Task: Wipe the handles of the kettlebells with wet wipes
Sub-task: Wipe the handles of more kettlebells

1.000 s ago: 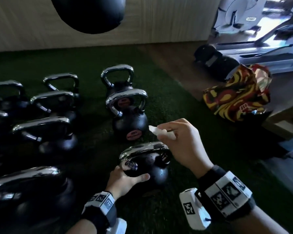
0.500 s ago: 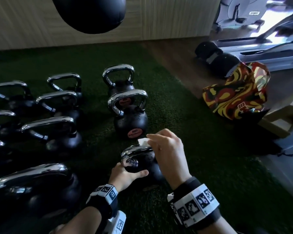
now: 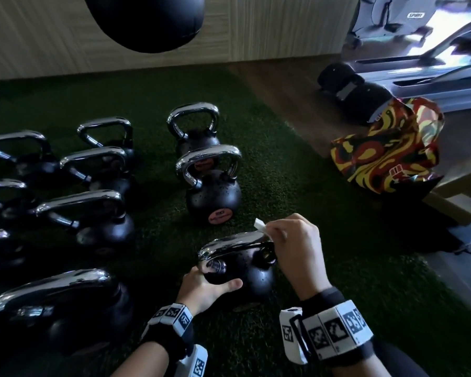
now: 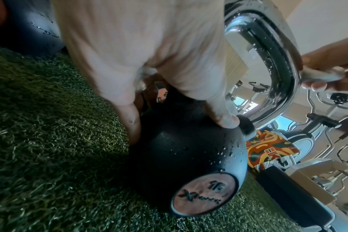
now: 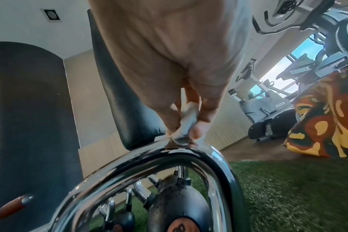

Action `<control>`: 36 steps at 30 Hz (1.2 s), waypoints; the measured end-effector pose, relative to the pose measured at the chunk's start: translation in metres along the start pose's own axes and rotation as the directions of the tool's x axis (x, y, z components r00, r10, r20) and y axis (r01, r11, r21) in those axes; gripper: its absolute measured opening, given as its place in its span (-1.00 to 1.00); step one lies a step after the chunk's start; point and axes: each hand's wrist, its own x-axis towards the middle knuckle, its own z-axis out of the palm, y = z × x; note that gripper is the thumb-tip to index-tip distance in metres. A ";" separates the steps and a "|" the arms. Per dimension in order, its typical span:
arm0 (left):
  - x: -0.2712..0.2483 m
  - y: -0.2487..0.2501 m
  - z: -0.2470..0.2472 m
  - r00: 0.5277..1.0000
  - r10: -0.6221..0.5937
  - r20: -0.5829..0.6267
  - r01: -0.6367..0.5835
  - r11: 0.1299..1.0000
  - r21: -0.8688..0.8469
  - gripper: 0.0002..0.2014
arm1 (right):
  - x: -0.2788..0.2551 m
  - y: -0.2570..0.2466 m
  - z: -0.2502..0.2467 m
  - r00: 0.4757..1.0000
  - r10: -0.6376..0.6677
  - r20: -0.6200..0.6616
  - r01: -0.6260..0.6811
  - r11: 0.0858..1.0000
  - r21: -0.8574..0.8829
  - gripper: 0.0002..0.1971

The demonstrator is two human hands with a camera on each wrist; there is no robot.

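Note:
A black kettlebell point(image 3: 252, 270) with a chrome handle point(image 3: 229, 242) stands on the green turf in front of me. My left hand point(image 3: 206, 288) grips its round body point(image 4: 189, 150) from the near side, thumb across the top. My right hand point(image 3: 294, 246) pinches a folded white wet wipe point(image 3: 259, 223) and presses it on the right end of the handle point(image 5: 169, 155). The wipe point(image 5: 186, 125) sits between thumb and fingertips. Water drops dot the ball and the handle point(image 4: 268, 62).
Several more chrome-handled kettlebells point(image 3: 212, 191) stand in rows on the turf point(image 3: 324, 240) to the left and ahead. A black punching bag point(image 3: 147, 20) hangs above. A red-yellow patterned bag point(image 3: 386, 151) and exercise machines point(image 3: 419, 50) lie to the right on the wooden floor.
My right hand came down from above the kettlebell and now presses the wipe on the handle's right end. The left hand has kept its hold on the ball.

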 end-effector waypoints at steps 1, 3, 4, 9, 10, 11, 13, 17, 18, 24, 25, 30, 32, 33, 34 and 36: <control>0.000 0.000 0.000 1.000 -0.007 0.000 0.007 1.000 0.007 -0.46 | -0.002 0.000 0.000 1.000 -0.017 -0.001 0.017 1.000 -0.007 -0.85; 0.001 -0.001 0.001 1.000 -0.027 -0.004 0.027 1.000 0.008 -0.44 | -0.009 -0.005 0.004 0.998 -0.055 0.039 0.056 0.998 -0.009 -0.83; 0.002 -0.003 0.002 0.999 -0.038 -0.007 0.038 0.999 0.005 -0.43 | -0.012 -0.007 0.006 0.996 -0.067 0.056 0.067 0.998 -0.001 -0.81; 0.006 -0.012 0.006 0.997 -0.083 -0.002 0.083 0.996 -0.016 -0.34 | -0.009 0.021 -0.001 0.987 0.160 -0.011 -0.157 0.980 0.125 -0.87; 0.007 -0.012 0.006 0.996 -0.088 0.002 0.088 0.996 -0.022 -0.34 | -0.008 0.033 -0.002 0.961 0.271 0.045 -0.275 0.948 0.160 -0.87; 0.006 -0.013 0.005 0.995 -0.096 0.002 0.096 0.995 -0.032 -0.33 | -0.008 0.043 -0.002 0.921 0.370 0.120 -0.387 0.898 0.210 -0.85; 0.007 -0.014 0.005 0.995 -0.101 0.002 0.101 0.994 -0.038 -0.25 | -0.011 0.052 0.002 0.865 0.465 0.190 -0.502 0.815 0.289 -0.84; 0.007 -0.016 0.007 0.995 -0.099 0.003 0.099 0.994 -0.054 -0.20 | -0.016 0.049 0.005 0.836 0.511 0.202 -0.546 0.730 0.412 -0.88; 0.007 -0.015 0.007 0.995 -0.100 0.000 0.099 0.993 -0.059 -0.26 | -0.016 0.051 0.006 0.819 0.526 0.229 -0.569 0.699 0.433 -0.85; 0.000 -0.007 0.003 0.999 -0.034 0.006 0.034 0.997 -0.067 -0.39 | -0.024 0.057 0.019 0.655 0.581 0.483 -0.748 0.405 0.526 -0.84; -0.001 -0.006 0.002 0.999 -0.038 0.003 0.038 0.998 -0.045 -0.34 | -0.025 0.057 0.019 0.648 0.583 0.490 -0.755 0.403 0.517 -0.84; -0.018 -0.005 -0.008 0.972 -0.205 0.118 0.181 0.966 0.186 -0.46 | -0.024 0.062 -0.009 0.686 0.510 0.518 -0.649 0.751 0.121 -0.83; -0.024 -0.014 -0.011 0.951 -0.215 0.221 0.208 0.977 0.056 -0.43 | -0.027 0.053 -0.020 0.694 0.403 0.596 -0.519 0.854 0.027 -0.82; -0.028 -0.014 -0.010 0.939 -0.196 0.282 0.229 0.969 -0.090 -0.43 | -0.029 0.046 -0.022 0.695 0.340 0.634 -0.456 0.889 0.023 -0.82; -0.034 -0.010 -0.009 0.919 -0.168 0.358 0.261 0.937 -0.231 -0.48 | -0.031 0.037 -0.021 0.697 0.282 0.659 -0.404 0.914 0.036 -0.83; -0.046 0.003 -0.006 0.867 -0.079 0.493 0.332 0.828 -0.451 -0.50 | -0.034 0.017 -0.014 0.738 0.204 0.643 -0.354 0.928 0.112 -0.89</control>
